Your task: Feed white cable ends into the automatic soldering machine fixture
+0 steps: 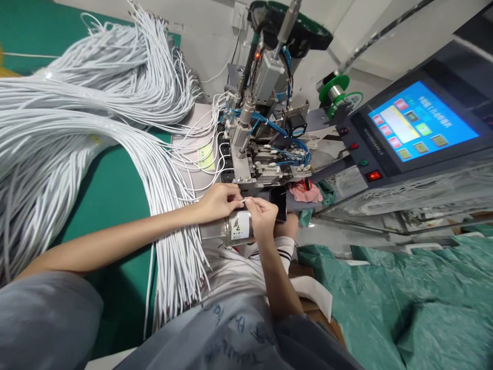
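Observation:
Between my two hands runs the end of a white cable, in front of a metal machine. My left hand pinches it from the left, fingers closed. From the right, my right hand grips its tip between thumb and forefinger. What sits at the very tip is too small to tell. Below the hands is a box with a white label, partly covered by my right hand. Several white cables lead into the left side of the machine. A large bundle of white cables lies to my left.
A lit touchscreen stands at the right, with a green wire spool beside it. Green sheeting fills the lower right. A pink cloth lies right of the machine. The green table carries the cables.

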